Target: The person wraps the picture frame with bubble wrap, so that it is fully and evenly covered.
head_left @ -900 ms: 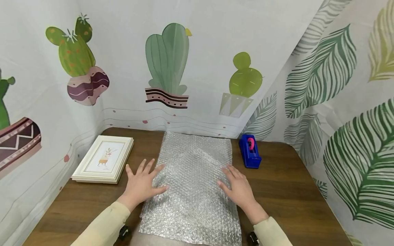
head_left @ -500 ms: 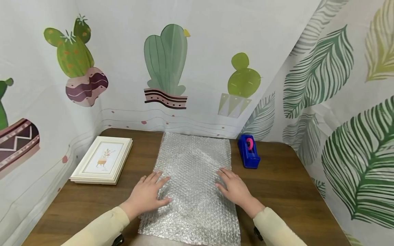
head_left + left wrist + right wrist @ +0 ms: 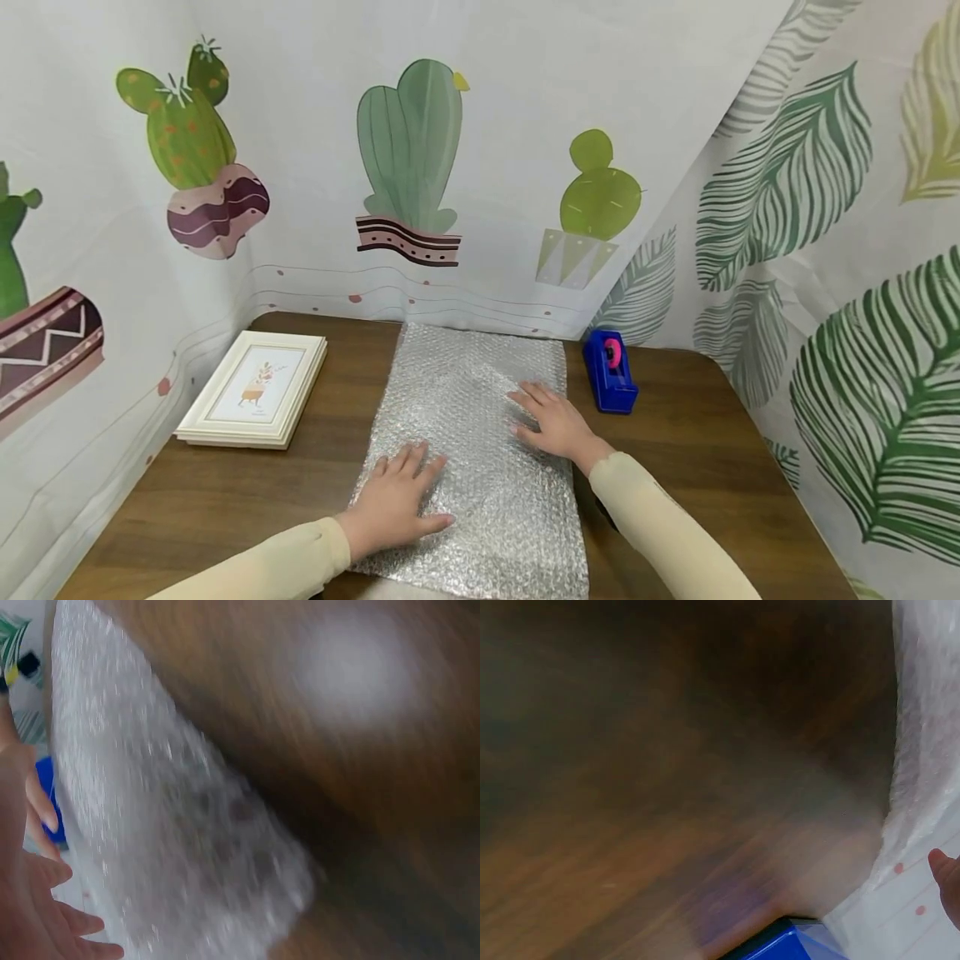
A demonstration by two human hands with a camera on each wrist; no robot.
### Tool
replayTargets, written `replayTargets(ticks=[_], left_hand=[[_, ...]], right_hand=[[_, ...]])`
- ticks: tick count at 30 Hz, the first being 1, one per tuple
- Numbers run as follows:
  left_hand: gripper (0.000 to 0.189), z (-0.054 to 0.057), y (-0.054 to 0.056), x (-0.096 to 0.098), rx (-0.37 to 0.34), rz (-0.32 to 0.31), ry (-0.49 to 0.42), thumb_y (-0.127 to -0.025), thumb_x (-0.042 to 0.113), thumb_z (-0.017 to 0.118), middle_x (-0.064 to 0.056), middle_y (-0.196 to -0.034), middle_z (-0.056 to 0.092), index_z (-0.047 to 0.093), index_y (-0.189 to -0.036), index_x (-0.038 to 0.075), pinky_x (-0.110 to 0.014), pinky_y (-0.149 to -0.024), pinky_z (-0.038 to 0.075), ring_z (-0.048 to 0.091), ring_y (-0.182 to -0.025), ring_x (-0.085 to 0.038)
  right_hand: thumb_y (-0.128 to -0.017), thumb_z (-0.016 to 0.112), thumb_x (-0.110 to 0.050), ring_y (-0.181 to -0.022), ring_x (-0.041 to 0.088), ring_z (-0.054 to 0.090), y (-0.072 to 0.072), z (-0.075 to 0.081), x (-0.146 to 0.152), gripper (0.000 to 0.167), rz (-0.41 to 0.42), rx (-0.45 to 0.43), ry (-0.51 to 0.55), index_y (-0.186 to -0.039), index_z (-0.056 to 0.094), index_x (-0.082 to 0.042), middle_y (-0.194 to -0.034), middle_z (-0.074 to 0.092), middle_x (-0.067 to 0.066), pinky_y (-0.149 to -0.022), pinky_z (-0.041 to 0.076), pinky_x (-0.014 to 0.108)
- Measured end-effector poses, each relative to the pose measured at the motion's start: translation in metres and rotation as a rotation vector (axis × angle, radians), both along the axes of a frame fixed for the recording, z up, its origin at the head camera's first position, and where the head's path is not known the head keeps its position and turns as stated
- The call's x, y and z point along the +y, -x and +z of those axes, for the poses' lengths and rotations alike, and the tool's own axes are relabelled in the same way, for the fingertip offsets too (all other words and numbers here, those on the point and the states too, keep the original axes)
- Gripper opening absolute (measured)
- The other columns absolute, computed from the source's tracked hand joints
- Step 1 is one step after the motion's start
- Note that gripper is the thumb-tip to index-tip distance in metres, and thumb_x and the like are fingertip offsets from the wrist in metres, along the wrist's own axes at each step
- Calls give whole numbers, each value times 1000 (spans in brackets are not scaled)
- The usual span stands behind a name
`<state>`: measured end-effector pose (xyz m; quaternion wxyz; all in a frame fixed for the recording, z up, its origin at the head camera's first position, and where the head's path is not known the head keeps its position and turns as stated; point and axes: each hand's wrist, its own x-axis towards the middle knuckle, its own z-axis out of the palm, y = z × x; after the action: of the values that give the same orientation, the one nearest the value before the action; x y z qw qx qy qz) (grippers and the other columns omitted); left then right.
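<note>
A sheet of clear bubble wrap point(image 3: 480, 517) lies lengthwise on the wooden table, running from the back edge toward the person. Over its lower left part the left hand point(image 3: 393, 504) is spread, fingers apart and palm down. The right hand point(image 3: 555, 421) is over its right side, fingers stretched toward the middle. Whether either palm presses on the sheet or hovers just above cannot be told. In the left wrist view the bubble wrap point(image 3: 165, 802) shows beside the left hand point(image 3: 37, 900). Only a fingertip of the right hand point(image 3: 946, 881) appears in the right wrist view.
At the left of the table point(image 3: 697, 467) lies a white picture frame point(image 3: 255, 387), apparently stacked on another. A blue tape dispenser point(image 3: 611, 375) with a pink roll stands at the back right. Printed cloth point(image 3: 495, 167) hangs behind the table.
The left hand has moved from the sheet's left edge nearer the person and inward over the wrap. After drawing slightly nearer, the right hand has shifted forward and a little left.
</note>
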<state>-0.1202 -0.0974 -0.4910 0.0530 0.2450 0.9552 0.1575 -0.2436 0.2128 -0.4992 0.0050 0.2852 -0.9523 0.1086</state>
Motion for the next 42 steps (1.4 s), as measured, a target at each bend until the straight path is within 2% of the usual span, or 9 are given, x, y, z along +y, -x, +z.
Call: replayTargets(ticks=[6, 12, 17, 23, 28, 33, 36, 42], left_hand=[[86, -6, -6, 12, -70, -67, -17, -91, 67, 61, -27, -164, 34, 42, -157, 15, -79, -109, 34, 33, -150, -54], [85, -9, -11, 16, -91, -78, 17, -93, 68, 58, -27, -165, 32, 41, -157, 15, -83, -108, 29, 28, -151, -55], [84, -12, -13, 17, -102, -85, 61, -93, 68, 58, -26, -165, 31, 40, -158, 17, -83, -109, 29, 26, -152, -55], [85, -16, -15, 17, -110, -73, 89, -93, 69, 56, -23, -168, 26, 37, -159, 19, -82, -111, 27, 23, -155, -52], [84, -26, -14, 15, -135, -70, 40, -95, 67, 54, -24, -170, 18, 31, -161, 20, -83, -113, 19, 15, -157, -52], [85, -34, -11, 7, -166, -100, -42, -97, 68, 51, -24, -172, 11, 25, -164, 22, -86, -113, 11, 9, -157, -54], [85, -35, -9, 3, -160, -122, -68, -97, 71, 49, -23, -172, 10, 23, -164, 26, -86, -113, 11, 10, -156, -54], [83, -34, -6, -10, -168, -163, -78, -97, 68, 51, -21, -172, 11, 26, -164, 26, -85, -113, 10, 10, -156, -54]], right_hand=[[-99, 60, -49, -153, 43, 33, 22, -7, -4, 65, -45, -82, -7, -156, 46, -19, -165, 37, 17, -118, 31, 72], [-99, 58, -52, -154, 43, 31, 33, -9, -11, 66, -50, -123, -36, -155, 46, -20, -167, 35, 16, -120, 26, 73], [-100, 55, -57, -157, 40, 28, 34, -11, -13, 69, -74, -190, -122, -159, 39, -25, -171, 29, 11, -123, 24, 68], [-99, 56, -59, -158, 38, 27, 36, -12, -15, 70, -103, -207, -139, -159, 38, -28, -171, 27, 9, -123, 27, 66], [-98, 54, -62, -159, 37, 23, 38, -15, -17, 72, -130, -221, -143, -160, 36, -31, -172, 24, 7, -124, 25, 66], [-99, 53, -62, -160, 38, 20, 37, -15, -17, 72, -142, -245, -122, -161, 34, -31, -174, 20, 6, -126, 21, 65], [-100, 53, -61, -160, 38, 18, 34, -13, -16, 72, -152, -259, -114, -161, 33, -30, -174, 18, 7, -126, 19, 65], [-100, 54, -58, -159, 41, 22, 22, -10, -21, 71, -166, -252, -111, -161, 36, -25, -173, 22, 11, -123, 24, 68]])
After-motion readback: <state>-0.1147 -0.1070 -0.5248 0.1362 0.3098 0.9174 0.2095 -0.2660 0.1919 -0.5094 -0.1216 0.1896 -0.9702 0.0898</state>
